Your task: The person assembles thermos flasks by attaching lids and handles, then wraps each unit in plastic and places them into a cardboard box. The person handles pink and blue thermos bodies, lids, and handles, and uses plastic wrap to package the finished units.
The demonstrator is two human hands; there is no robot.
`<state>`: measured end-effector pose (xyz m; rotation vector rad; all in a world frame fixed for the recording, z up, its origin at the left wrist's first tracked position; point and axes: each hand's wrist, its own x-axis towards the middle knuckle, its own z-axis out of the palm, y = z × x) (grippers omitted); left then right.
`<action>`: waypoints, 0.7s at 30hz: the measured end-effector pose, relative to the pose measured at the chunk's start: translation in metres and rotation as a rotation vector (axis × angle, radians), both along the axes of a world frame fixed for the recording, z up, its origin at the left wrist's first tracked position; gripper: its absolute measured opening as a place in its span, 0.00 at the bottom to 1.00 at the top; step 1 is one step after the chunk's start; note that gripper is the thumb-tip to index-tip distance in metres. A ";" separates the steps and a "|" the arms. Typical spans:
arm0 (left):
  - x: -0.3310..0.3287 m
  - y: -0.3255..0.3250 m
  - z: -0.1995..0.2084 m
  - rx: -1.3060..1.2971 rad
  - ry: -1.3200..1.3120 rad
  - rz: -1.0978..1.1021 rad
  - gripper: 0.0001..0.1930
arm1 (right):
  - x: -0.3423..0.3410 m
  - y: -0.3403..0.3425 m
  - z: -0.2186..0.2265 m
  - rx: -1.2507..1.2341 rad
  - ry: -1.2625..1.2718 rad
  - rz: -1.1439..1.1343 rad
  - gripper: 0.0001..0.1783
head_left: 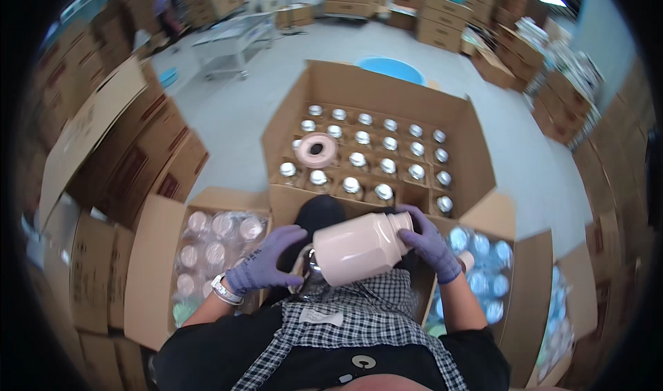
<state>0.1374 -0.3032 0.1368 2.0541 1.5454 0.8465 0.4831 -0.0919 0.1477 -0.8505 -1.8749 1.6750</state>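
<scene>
My right hand (pixel 429 242), in a purple glove, grips a pale pink bottle (pixel 356 249) by its ribbed neck. The bottle lies tilted above my lap, its neck toward the right. At its left end is something clear and shiny (pixel 314 280), partly hidden, so its kind is unclear. My left hand (pixel 268 260), also gloved, curves open beside that end, thumb and fingers apart. Before me stands a divided carton (pixel 476 146) of silver-capped bottles (pixel 389 166). A pink ring-shaped piece (pixel 317 151) with a dark centre rests on some caps.
An open carton (pixel 148 267) of wrapped pink-topped items is at my left. Another carton (pixel 528 270) holds blue-topped ones at my right. Stacked boxes (pixel 83 274) line the left side. A blue tub (pixel 390 69), a cart (pixel 235 39) and a person (pixel 166 11) are farther off.
</scene>
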 end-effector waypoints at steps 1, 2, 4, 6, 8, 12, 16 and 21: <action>-0.008 -0.009 -0.013 0.047 -0.041 0.161 0.48 | -0.003 0.007 -0.014 0.028 -0.042 0.020 0.33; -0.013 -0.012 -0.022 -0.194 -0.058 0.205 0.45 | -0.002 0.012 -0.031 0.020 -0.078 0.068 0.32; -0.016 -0.025 -0.056 -0.636 -0.242 0.201 0.42 | -0.020 0.011 -0.049 -0.099 -0.117 0.118 0.30; 0.006 -0.027 -0.058 -0.765 -0.421 0.126 0.39 | -0.036 0.008 -0.066 -0.360 -0.027 0.072 0.28; 0.024 -0.015 -0.078 -0.510 -0.416 0.209 0.35 | -0.040 0.020 -0.099 -0.461 0.067 0.078 0.26; 0.012 0.034 -0.107 -0.023 -0.668 0.302 0.30 | -0.047 0.005 -0.044 -0.459 0.203 -0.027 0.27; -0.001 0.081 -0.060 -0.094 -0.976 0.151 0.25 | -0.065 -0.021 0.018 0.247 0.293 -0.204 0.37; 0.021 0.100 -0.018 0.233 0.083 0.038 0.40 | -0.078 -0.028 0.100 1.078 0.158 0.055 0.45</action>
